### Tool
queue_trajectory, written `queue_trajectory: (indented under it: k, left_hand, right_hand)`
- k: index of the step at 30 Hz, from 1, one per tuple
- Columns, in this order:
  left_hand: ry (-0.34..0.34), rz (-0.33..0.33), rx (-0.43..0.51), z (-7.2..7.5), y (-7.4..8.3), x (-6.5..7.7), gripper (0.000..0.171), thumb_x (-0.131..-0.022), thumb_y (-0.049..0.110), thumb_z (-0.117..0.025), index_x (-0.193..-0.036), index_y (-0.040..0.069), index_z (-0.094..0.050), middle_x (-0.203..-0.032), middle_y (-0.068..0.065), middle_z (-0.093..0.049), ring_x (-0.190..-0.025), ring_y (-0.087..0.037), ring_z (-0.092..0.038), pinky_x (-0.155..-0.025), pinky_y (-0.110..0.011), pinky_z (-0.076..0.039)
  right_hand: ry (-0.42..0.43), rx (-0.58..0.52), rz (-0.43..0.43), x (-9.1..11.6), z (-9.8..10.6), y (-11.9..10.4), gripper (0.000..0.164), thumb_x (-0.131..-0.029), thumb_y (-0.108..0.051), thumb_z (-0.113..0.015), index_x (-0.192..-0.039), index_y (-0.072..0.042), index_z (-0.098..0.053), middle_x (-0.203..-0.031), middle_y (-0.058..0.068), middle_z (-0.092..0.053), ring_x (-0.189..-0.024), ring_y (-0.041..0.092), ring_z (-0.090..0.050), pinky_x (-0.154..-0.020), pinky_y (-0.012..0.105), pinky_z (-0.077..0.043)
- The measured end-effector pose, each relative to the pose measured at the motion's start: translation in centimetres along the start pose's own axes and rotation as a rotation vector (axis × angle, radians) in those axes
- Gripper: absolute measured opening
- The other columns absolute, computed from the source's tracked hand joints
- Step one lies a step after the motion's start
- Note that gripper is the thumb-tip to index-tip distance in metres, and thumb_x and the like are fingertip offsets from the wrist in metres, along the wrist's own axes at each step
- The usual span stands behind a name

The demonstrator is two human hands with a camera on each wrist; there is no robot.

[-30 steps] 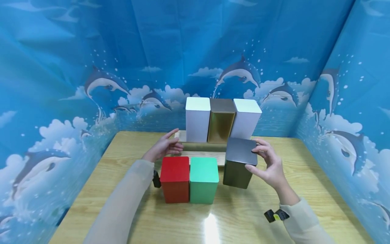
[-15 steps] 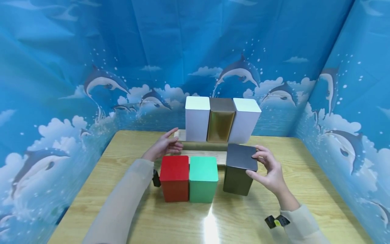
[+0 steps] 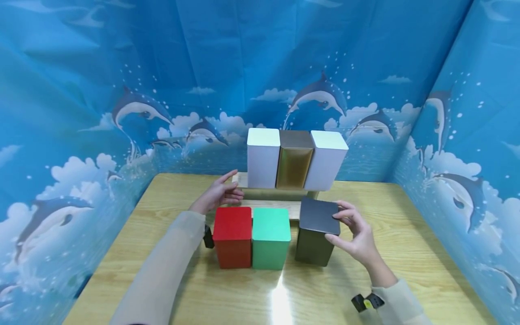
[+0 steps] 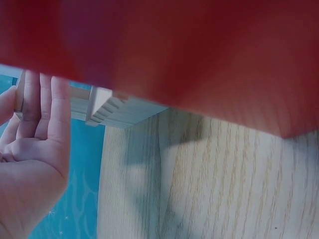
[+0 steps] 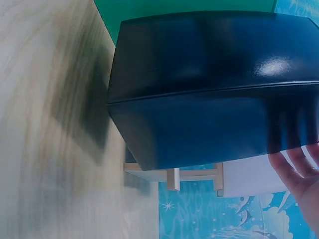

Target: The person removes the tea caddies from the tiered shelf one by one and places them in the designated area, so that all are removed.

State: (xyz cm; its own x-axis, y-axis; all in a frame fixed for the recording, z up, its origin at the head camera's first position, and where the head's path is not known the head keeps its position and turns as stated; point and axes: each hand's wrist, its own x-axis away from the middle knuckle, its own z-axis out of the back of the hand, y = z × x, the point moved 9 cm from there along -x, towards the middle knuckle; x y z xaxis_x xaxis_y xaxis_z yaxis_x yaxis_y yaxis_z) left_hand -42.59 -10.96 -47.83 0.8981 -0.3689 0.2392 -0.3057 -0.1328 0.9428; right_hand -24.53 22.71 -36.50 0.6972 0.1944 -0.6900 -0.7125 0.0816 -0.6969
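our right hand (image 3: 357, 232) grips the lid of the dark grey square metal tin (image 3: 316, 232), setting it beside the green tin (image 3: 271, 238); next, slide it flush. our left hand (image 3: 217, 196) rests open on the wooden shelf (image 3: 243, 180).

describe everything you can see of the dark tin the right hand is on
The dark tin is a tall, square-sided box with rounded corners, smooth and slightly glossy like painted metal, near black with an olive tint on its sides. A seam below the top marks a closed lid. It stands about upright on the wooden table, right of the green tin with a small gap between them, in front of the wooden shelf. The right hand holds its lid edge, fingers on top, thumb on the side.
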Motion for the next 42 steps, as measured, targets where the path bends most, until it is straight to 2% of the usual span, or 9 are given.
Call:
queue_trajectory:
  k: [3,12,19,28,35,42]
  left_hand:
    - [0.004,-0.004,-0.001,0.0,0.0,0.0,0.054,-0.097,0.021,-0.051,-0.145,0.033,-0.030,-0.098,-0.020,-0.066,-0.084,-0.030,-0.067,-0.082,-0.044,-0.051]
    - [0.003,0.012,0.010,-0.1,-0.5,-0.1,0.054,-0.096,0.021,-0.052,-0.144,0.033,-0.031,-0.095,-0.018,-0.067,-0.082,-0.028,-0.068,-0.081,-0.042,-0.052]
    - [0.005,0.006,0.008,-0.1,-0.5,-0.1,0.054,-0.097,0.020,-0.050,-0.146,0.032,-0.029,-0.098,-0.021,-0.066,-0.081,-0.027,-0.068,-0.079,-0.042,-0.053]
    - [0.002,0.005,0.033,0.0,-0.4,-0.2,0.051,-0.097,0.020,-0.050,-0.143,0.034,-0.033,-0.097,-0.020,-0.067,-0.081,-0.026,-0.068,-0.076,-0.040,-0.054]
    - [0.001,0.001,0.030,0.0,-0.3,-0.1,0.051,-0.098,0.019,-0.049,-0.144,0.033,-0.031,-0.094,-0.019,-0.067,-0.078,-0.024,-0.068,-0.075,-0.039,-0.055]
    - [0.003,0.002,0.018,-0.1,-0.1,0.0,0.053,-0.098,0.019,-0.048,-0.145,0.032,-0.029,-0.093,-0.017,-0.068,-0.079,-0.024,-0.068,-0.076,-0.039,-0.054]
  right_hand:
    - [-0.011,-0.017,0.013,0.3,-0.3,0.1,0.047,-0.057,0.027,-0.068,-0.100,0.017,-0.051,-0.124,0.038,-0.038,-0.115,0.025,-0.047,-0.092,0.023,-0.045]
    - [-0.027,-0.010,-0.085,1.4,-0.7,1.5,0.044,-0.059,0.025,-0.068,-0.099,0.013,-0.052,-0.124,0.036,-0.039,-0.115,0.018,-0.049,-0.091,0.023,-0.046]
    - [-0.055,-0.030,-0.089,1.8,-1.0,1.8,0.043,-0.059,0.025,-0.068,-0.098,0.014,-0.052,-0.123,0.039,-0.038,-0.116,0.019,-0.048,-0.093,0.023,-0.045]
    - [-0.132,0.013,-0.093,2.1,-1.3,2.1,0.045,-0.060,0.024,-0.070,-0.099,0.010,-0.053,-0.125,0.037,-0.038,-0.121,0.020,-0.044,-0.095,0.023,-0.042]
    - [-0.190,0.048,-0.107,1.8,-1.8,2.3,0.045,-0.065,0.020,-0.070,-0.105,0.007,-0.053,-0.131,0.033,-0.038,-0.123,0.017,-0.044,-0.097,0.022,-0.041]
    - [-0.223,0.056,-0.167,1.7,-2.1,2.9,0.044,-0.070,0.015,-0.071,-0.108,0.002,-0.053,-0.138,0.024,-0.037,-0.125,0.016,-0.042,-0.099,0.023,-0.039]
